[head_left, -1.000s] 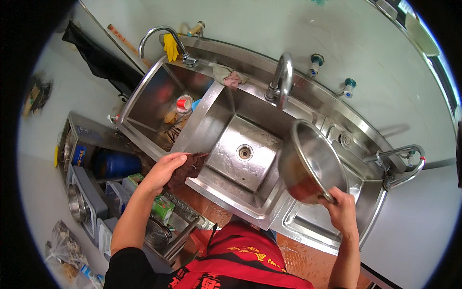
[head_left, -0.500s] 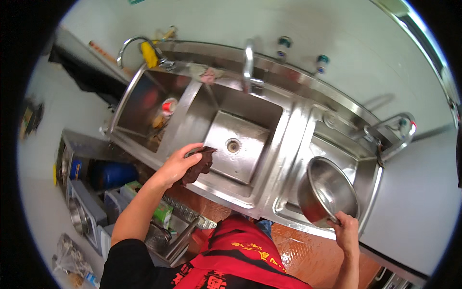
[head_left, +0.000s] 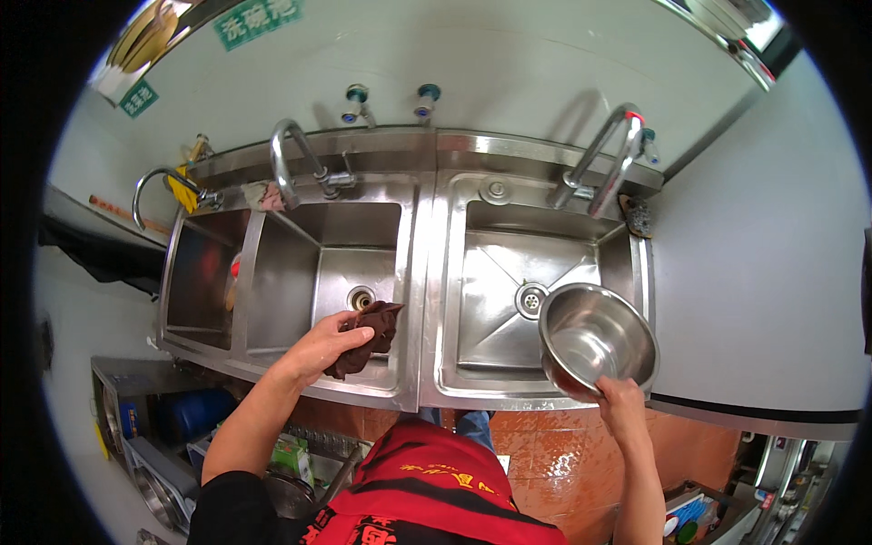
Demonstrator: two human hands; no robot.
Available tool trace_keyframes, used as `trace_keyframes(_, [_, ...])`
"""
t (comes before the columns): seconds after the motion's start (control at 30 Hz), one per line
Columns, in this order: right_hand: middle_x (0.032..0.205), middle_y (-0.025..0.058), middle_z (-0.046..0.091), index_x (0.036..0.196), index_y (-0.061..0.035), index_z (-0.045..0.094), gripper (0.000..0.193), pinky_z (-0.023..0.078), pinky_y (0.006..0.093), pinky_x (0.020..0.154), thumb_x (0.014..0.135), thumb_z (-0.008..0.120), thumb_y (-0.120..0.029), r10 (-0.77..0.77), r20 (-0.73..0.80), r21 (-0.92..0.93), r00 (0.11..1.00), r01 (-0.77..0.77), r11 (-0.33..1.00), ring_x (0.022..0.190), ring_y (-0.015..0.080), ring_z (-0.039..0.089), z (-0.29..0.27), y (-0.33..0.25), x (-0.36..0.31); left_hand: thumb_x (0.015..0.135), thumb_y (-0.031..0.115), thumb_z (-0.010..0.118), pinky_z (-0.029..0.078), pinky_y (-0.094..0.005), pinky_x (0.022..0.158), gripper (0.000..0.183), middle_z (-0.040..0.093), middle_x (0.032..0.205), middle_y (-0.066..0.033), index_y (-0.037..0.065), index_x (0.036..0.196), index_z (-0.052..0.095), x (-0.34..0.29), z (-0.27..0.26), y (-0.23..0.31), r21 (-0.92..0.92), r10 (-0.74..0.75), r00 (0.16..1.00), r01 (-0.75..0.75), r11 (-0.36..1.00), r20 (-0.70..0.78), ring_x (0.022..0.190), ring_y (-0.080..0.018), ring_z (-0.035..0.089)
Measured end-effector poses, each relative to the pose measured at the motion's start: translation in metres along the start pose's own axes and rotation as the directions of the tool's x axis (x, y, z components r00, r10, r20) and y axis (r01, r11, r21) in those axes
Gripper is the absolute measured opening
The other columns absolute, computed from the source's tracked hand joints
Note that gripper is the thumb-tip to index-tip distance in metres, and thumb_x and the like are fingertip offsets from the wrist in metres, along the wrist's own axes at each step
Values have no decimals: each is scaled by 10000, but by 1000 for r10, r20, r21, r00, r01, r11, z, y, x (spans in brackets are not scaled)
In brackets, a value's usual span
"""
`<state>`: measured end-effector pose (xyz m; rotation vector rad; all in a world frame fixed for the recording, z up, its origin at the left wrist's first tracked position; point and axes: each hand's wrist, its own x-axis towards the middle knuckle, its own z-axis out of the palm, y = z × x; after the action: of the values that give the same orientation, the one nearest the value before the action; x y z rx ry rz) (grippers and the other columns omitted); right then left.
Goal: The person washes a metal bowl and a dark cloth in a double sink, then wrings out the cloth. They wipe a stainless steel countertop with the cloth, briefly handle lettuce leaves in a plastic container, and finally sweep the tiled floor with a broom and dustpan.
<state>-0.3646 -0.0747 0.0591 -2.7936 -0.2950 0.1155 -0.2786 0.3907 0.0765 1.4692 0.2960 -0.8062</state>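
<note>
1. Cloth (head_left: 374, 338), dark brown and crumpled, clamped in the person's left hand (head_left: 318, 351) above the middle basin (head_left: 282, 282).
2. Steel bowl (head_left: 595, 327), deep, round and shiny, tilted over the right basin's (head_left: 490, 313) near right corner, the right hand (head_left: 623, 404) gripping its rim; it glints inside, whether from water I can't tell.
3. Left basin (head_left: 193, 291): something red (head_left: 235, 267) in it, partly hidden.

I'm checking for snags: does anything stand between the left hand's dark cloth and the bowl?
Nothing visible stands up between the cloth in the left hand and the bowl in the right hand. The steel ledge dividing the basins crosses that gap, apparently below both; the taps stand farther back, by the wall.
</note>
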Motion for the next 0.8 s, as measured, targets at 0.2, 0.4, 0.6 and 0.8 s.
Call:
trace_keyframes(0.2, [665,102,574,748,-81,525,101,404,402,610,687,582,-25,-137,-91,3,986,138,990,655,298,573,53,55,29,821,296,663,468,-219,641,567,588,992,-43,-16,1250,461,1,59,1,18,10,999,-11,1000,48,779,-87,551])
trace_keyframes(0.4, [680,91,590,734,-99,540,109,406,404,643,679,633,-81,-204,-74,45,976,208,977,678,287,589,148,98,68,815,261,667,471,-212,639,548,597,1014,-60,6,1255,463,1,120,-12,-129,-15,1000,18,991,26,784,-96,561])
trace_keyframes(0.6, [875,90,625,910,-123,598,237,413,396,804,692,690,-135,-151,165,-21,975,157,987,893,260,588,211,107,71,794,205,689,439,-189,553,550,593,991,-47,25,1257,453,26,199,-28,-379,17,993,30,925,120,738,-75,549])
trace_keyframes(0.8, [1281,102,492,1328,-88,411,577,447,417,910,825,662,-219,71,366,897,928,-372,239,1145,261,505,150,83,56,821,207,648,442,-196,569,445,578,928,-36,26,1193,485,66,244,-45,-381,14,967,87,920,254,720,-80,537])
